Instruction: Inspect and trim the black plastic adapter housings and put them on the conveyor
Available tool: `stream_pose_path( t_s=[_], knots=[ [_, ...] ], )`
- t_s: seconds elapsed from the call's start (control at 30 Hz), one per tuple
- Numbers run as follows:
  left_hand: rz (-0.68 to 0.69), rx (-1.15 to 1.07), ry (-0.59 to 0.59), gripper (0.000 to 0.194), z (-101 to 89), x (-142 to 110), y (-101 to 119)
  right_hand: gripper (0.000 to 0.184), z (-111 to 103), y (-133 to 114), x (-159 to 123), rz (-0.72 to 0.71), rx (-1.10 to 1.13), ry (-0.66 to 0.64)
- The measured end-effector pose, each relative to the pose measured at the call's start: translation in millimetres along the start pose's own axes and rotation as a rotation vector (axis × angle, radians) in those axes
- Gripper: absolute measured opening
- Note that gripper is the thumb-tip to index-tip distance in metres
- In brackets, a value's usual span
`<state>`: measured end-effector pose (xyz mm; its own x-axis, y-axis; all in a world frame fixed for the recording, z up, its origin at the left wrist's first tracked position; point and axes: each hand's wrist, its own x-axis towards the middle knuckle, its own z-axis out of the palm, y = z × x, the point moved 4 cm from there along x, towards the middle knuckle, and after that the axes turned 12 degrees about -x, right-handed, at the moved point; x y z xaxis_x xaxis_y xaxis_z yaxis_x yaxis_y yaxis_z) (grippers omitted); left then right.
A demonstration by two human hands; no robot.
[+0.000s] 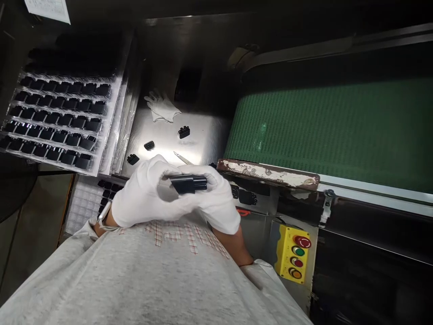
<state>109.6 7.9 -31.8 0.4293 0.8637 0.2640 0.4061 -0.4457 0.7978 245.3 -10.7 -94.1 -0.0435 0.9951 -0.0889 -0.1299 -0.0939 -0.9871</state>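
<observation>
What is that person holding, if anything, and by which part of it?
A black piece, held between the left hand and right hand, its pronged end toward the right hand. The exact contact points are hidden.

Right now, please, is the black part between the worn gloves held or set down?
Held: left grip and right grip enclose the black part.

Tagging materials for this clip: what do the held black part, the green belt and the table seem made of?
Black part: probably molded plastic, glossy, given its smooth highlights.
Green belt: rubber or plastic perhaps, with a patterned surface and a small glare spot.
Table: apparently metal, satin finish, from its gray, diffuse sheen.
</observation>
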Motion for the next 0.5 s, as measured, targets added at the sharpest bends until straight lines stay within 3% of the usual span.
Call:
stream_pose_path(
  t_s=[0.1,0.2,0.4,0.5],
  knots=[
    [-0.036,-0.018,0.021,0.033,2.3,2.1,0.5,0.034,2.5,9.9,-2.9,-0.011,0.030,0.009],
    [-0.094,-0.174,-0.005,0.034,6.7,4.3,-0.5,0.028,4.2,17.4,-3.8,-0.053,0.054,0.026],
    [-0.405,-0.635,0.058,0.025,19.8,1.4,-16.0,0.034,3.9,13.2,0.0,-0.163,0.077,0.047],
    [-0.491,-0.753,0.073,0.028,24.8,2.2,-21.6,0.040,3.3,14.1,1.3,-0.115,0.080,0.081]
  ],
)
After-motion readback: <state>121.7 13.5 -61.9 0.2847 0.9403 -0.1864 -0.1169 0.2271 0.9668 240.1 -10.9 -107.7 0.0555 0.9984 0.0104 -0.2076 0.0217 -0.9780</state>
